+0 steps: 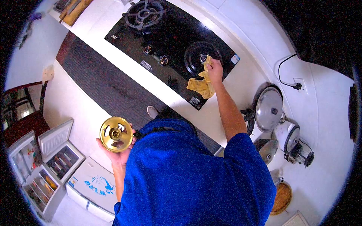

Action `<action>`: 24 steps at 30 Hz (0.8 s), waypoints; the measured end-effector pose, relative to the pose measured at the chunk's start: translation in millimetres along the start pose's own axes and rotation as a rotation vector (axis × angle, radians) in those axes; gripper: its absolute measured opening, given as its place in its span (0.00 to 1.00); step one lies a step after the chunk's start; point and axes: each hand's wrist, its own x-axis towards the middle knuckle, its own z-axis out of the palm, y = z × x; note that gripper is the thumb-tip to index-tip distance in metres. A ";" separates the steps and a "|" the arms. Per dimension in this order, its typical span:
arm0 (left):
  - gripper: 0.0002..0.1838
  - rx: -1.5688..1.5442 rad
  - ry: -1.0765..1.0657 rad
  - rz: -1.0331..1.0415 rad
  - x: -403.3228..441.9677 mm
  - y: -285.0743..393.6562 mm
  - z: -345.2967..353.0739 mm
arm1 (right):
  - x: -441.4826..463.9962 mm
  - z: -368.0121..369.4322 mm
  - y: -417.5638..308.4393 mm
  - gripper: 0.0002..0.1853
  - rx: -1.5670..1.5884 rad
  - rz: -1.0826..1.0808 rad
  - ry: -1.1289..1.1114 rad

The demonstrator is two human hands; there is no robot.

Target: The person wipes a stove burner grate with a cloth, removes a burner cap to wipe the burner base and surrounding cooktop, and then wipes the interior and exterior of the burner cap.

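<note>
A round brass-coloured burner part (116,134) with cut-out openings rests in my left hand (115,155), whose fingers wrap round its edge, away from the stove. My right hand (215,71) is closed on a yellow cloth (202,86) over the right burner of the black gas stove (175,49). The cloth's upper end touches the centre of the round burner recess (194,58), which has no grate on it. Its lower part spreads over the stove's front right corner.
The left burner (145,15) carries a metal grate. Lidded pans (269,109) and a kettle-like appliance (288,137) stand right of the stove. A black plug (298,86) sits in the wall. Open chest freezers (60,158) are at lower left, with a dark mat (113,75) on the floor.
</note>
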 end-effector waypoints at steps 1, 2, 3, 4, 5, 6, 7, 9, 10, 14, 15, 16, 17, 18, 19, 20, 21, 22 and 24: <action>0.59 0.000 0.003 -0.001 -0.2 0.0 0.2 | 0.8 -0.6 -2.2 0.12 -0.059 -0.017 -0.037; 0.59 0.012 -0.011 -0.003 0.6 0.7 0.5 | 2.5 -0.5 -4.9 0.11 -0.118 -0.035 -0.072; 0.59 0.025 -0.024 -0.003 0.3 1.5 0.4 | 2.4 2.2 -8.5 0.08 -0.164 -0.029 -0.040; 0.59 0.028 -0.022 -0.003 -0.2 2.3 -0.8 | 0.2 2.2 -11.0 0.08 -0.162 -0.026 -0.041; 0.59 0.044 -0.039 0.004 0.7 2.7 -3.0 | -0.1 2.0 -13.7 0.08 -0.158 -0.041 -0.004; 0.59 0.059 -0.058 0.015 2.8 2.6 -5.9 | 1.5 3.3 -15.9 0.07 -0.152 -0.058 0.032; 0.59 0.057 -0.053 0.018 4.9 3.7 -12.5 | 2.0 3.8 -17.6 0.07 -0.149 -0.059 0.027; 0.59 0.023 -0.264 -0.061 6.5 7.0 -18.3 | 0.7 2.5 -19.4 0.08 -0.054 -0.010 0.137; 0.59 0.023 -0.260 -0.061 4.7 5.4 -14.6 | 2.0 0.7 -20.0 0.08 -0.053 -0.009 0.133; 0.58 -0.022 -0.054 -0.038 2.5 3.8 -14.9 | 3.8 0.2 -8.3 0.09 0.042 0.142 0.274; 0.58 -0.025 -0.025 -0.049 1.5 6.0 -9.8 | -0.4 -1.4 -8.2 0.10 0.052 0.088 0.182; 0.58 -0.031 0.003 -0.065 2.2 6.6 -4.5 | -3.2 -2.2 -6.8 0.10 0.056 0.033 0.091; 0.59 -0.027 -0.059 -0.072 4.9 7.6 -11.7 | -2.7 1.9 -6.0 0.10 0.034 -0.033 0.070; 0.59 -0.027 -0.059 -0.079 5.3 8.6 -9.6 | -0.2 0.7 -5.3 0.10 0.028 -0.029 0.070; 0.59 0.007 -0.063 -0.081 6.1 9.2 -5.1 | 1.8 -1.3 -7.9 0.09 -0.065 -0.086 0.071; 0.59 0.041 -0.068 -0.085 7.6 8.7 -3.0 | 1.9 -2.7 -9.7 0.09 -0.160 -0.141 0.071; 0.58 0.032 -0.119 -0.104 9.8 8.7 -4.5 | 0.9 -1.5 -14.0 0.07 -0.093 -0.155 0.116; 0.58 0.031 -0.124 -0.115 10.9 7.4 -2.6 | -0.4 -3.9 -18.7 0.07 -0.103 -0.151 0.121; 0.58 0.060 -0.067 -0.105 13.3 4.3 0.7 | -0.4 -5.3 -19.4 0.08 -0.066 -0.034 0.186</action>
